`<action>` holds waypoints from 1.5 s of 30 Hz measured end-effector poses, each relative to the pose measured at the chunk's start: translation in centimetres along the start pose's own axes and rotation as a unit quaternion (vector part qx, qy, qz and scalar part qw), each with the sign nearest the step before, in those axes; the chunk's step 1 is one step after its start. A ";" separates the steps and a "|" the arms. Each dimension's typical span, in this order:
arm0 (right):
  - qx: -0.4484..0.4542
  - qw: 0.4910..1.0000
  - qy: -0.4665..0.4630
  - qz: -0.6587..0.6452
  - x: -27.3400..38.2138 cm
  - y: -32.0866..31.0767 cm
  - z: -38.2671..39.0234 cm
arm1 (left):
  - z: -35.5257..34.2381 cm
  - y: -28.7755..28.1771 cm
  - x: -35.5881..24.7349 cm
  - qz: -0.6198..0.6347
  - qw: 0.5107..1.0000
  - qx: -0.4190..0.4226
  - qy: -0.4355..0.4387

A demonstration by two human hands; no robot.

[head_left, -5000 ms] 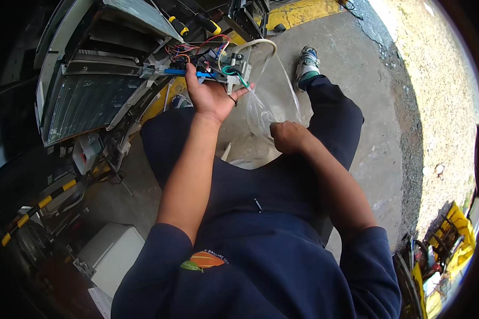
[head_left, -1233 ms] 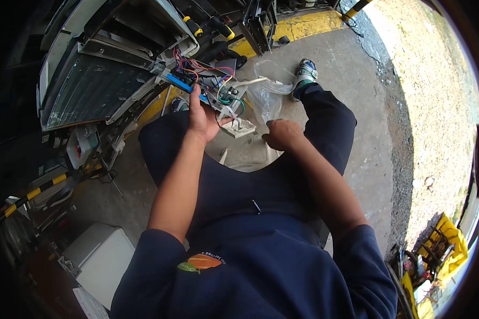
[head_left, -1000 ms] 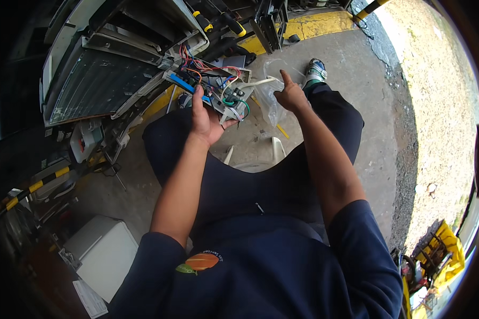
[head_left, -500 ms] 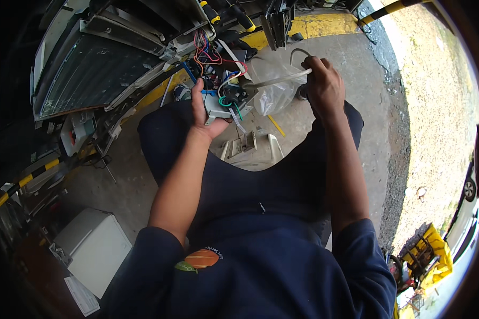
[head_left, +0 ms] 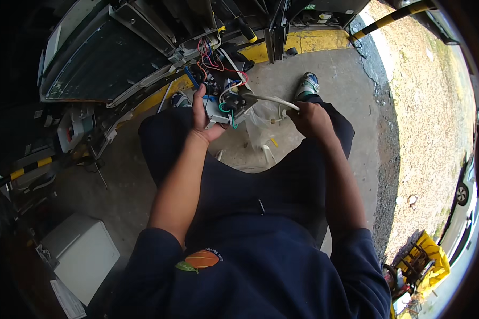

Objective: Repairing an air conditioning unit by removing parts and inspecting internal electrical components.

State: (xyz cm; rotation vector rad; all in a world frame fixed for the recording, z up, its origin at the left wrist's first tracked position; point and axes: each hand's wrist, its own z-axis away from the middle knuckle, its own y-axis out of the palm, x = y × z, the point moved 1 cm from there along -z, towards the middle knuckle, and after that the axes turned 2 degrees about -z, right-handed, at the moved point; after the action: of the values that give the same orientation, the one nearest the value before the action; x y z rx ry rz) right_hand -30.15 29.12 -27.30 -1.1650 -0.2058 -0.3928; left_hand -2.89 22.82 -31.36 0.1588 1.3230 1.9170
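Note:
My left hand [head_left: 203, 118] is wrapped around the near left side of a metal electrical unit [head_left: 215, 113], thumb up along its edge. Red, blue and white wires [head_left: 210, 61] spread from the unit's far end, and a green wire [head_left: 233, 114] loops at its near right corner. A thick pale grey cable [head_left: 271, 99] runs out of the unit to the right. My right hand [head_left: 313, 121] is closed on that cable, with a loop of it hanging below the fingers. Beneath the cable is a clear plastic bag [head_left: 258, 127], partly hidden by the unit.
Two screwdrivers with black and yellow handles [head_left: 246, 31] stand among dark panels at the far side. A large dark panel [head_left: 109, 61] is at the left. A white box-shaped appliance [head_left: 88, 260] sits at the lower left. A yellow-painted kerb [head_left: 322, 42] runs along the back.
My right hand has come down and slightly left with the cable, which now sags lower. The plastic bag has shifted nearer, baring my right shoe. My left hand keeps its grip on the unit.

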 end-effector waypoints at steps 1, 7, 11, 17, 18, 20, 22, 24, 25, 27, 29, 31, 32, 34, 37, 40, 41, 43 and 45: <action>0.002 1.000 -0.002 -0.001 -0.5 1.2 -0.1 | 0.0 -0.6 0.2 0.000 1.000 -0.003 0.002; 0.066 0.996 -0.011 -0.054 -2.3 6.6 -1.0 | -0.8 -2.5 0.1 -0.057 0.998 -0.005 0.019; -0.070 0.997 -0.010 -0.029 -2.1 7.9 -1.9 | -0.9 -1.9 0.3 -0.080 0.996 -0.035 0.001; -0.182 0.965 -0.057 -0.181 0.7 5.5 -2.0 | -1.3 -2.3 0.1 -0.085 0.996 -0.035 0.005; -0.159 0.970 -0.046 -0.181 1.1 4.9 -1.7 | -1.4 -2.2 0.3 -0.089 0.995 -0.049 0.011; -0.112 0.977 -0.027 -0.180 1.9 4.4 -1.6 | -1.4 -2.2 0.5 -0.096 0.992 -0.075 0.024; -0.117 0.971 -0.041 -0.205 2.5 4.4 -2.0 | -1.7 -2.5 0.5 -0.099 0.992 -0.070 0.019; -0.129 0.955 -0.070 -0.258 3.4 4.4 -2.7 | -1.7 -2.8 0.4 -0.108 0.992 -0.060 0.009; -0.135 0.946 -0.085 -0.284 3.9 4.4 -3.1 | -1.7 -3.0 0.3 -0.112 0.992 -0.054 0.006; -0.108 0.928 -0.048 -0.353 4.5 4.5 -4.9 | -1.7 -3.0 0.2 -0.113 0.993 -0.043 0.006; -0.048 0.871 0.033 -0.488 5.3 4.8 -7.0 | -1.5 -2.9 0.4 -0.116 0.993 -0.025 0.000; -0.016 0.834 0.069 -0.547 6.3 4.8 -7.9 | -1.2 -3.1 0.4 -0.116 0.993 -0.016 0.003; -0.028 0.853 0.036 -0.519 7.0 4.7 -8.2 | -1.1 -3.3 0.4 -0.123 0.992 -0.030 0.014; -0.052 0.886 -0.027 -0.459 8.4 4.7 -8.4 | -0.9 -3.8 0.5 -0.136 0.988 -0.059 0.036; -0.057 0.906 -0.070 -0.413 10.2 5.3 -8.5 | -1.1 -5.4 0.2 -0.149 0.984 -0.077 0.053; -0.050 0.919 -0.096 -0.378 11.9 6.4 -8.5 | -1.2 -7.4 -0.2 -0.185 0.977 -0.079 0.064; -0.048 0.922 -0.095 -0.374 11.8 7.0 -8.8 | -1.4 -7.4 -0.1 -0.180 0.978 -0.079 0.063; -0.163 0.934 -0.118 -0.296 11.5 7.9 -9.2 | -1.8 -6.8 0.0 -0.206 0.972 -0.069 0.087; -0.276 0.926 -0.142 -0.214 10.8 8.5 -9.6 | -2.0 -5.9 -0.2 -0.234 0.964 -0.057 0.111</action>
State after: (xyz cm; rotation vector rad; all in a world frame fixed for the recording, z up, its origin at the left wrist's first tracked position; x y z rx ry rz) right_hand -17.28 21.02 -34.37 -1.7399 -0.6411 -0.6931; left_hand -0.69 22.07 -37.10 -0.4060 1.2512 1.6280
